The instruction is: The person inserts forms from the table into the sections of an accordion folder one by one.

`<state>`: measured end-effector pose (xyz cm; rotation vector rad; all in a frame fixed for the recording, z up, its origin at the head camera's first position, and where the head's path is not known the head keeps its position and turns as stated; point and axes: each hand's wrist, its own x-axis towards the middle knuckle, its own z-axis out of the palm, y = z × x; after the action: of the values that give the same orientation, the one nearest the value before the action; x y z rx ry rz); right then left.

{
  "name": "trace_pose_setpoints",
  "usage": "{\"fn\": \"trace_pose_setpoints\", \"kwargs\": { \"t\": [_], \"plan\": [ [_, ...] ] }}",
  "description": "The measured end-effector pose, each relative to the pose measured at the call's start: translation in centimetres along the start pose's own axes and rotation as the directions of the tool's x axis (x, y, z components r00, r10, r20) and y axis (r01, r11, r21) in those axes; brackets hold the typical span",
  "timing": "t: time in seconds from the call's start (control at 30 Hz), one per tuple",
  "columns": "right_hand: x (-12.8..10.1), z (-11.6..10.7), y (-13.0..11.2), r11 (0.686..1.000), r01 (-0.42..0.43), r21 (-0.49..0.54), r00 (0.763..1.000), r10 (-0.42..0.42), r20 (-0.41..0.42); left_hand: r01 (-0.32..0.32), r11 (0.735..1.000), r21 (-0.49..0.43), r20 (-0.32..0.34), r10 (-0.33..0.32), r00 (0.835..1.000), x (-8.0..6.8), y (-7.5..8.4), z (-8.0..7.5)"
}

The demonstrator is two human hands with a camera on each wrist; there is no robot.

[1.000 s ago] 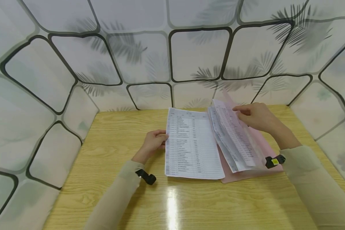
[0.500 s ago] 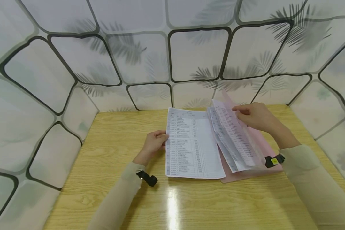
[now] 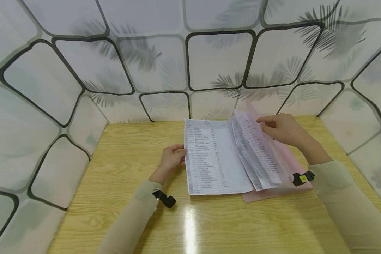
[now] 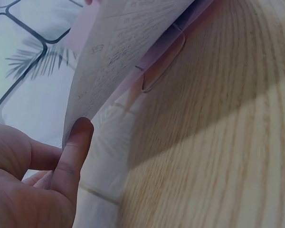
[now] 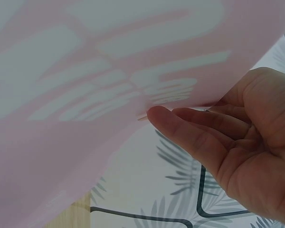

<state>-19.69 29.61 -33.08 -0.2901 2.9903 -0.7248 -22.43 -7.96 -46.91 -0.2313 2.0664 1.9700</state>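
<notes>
My left hand pinches the left edge of a white printed sheet covered in rows of text. In the left wrist view, the thumb and fingers grip that paper at its margin, and it stands tilted above the table. To the right lies a translucent pink folder holding several printed sheets, which lean up from it. With thumb and fingertips, my right hand pinches the edge of the raised folder cover. From the right wrist, this pink cover fills the upper left. The white sheet's right side overlaps the folder.
A wooden table lies under everything. Patterned wall covering rises behind it and along both sides. Black cameras are strapped to both wrists. A bent thin wire shows beneath the papers in the left wrist view.
The lower end of the white sheet has swung slightly right and up, with my left hand shifting a little right. My right hand and the folder have hardly moved.
</notes>
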Motion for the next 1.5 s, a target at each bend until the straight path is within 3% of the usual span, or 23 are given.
{"fn": "trace_pose_setpoints", "kwargs": {
  "t": [0.9,1.5],
  "plan": [
    [0.1,0.1,-0.1,1.000,-0.010,0.000,1.000,0.010,-0.005,-0.004,0.995,-0.105,0.017,0.006,1.000,-0.3,-0.9,2.9],
    [0.1,0.0,-0.1,1.000,0.008,-0.007,1.000,-0.008,-0.007,-0.020,0.999,-0.039,0.047,0.022,0.999,-0.5,-0.9,2.9]
  ]
}}
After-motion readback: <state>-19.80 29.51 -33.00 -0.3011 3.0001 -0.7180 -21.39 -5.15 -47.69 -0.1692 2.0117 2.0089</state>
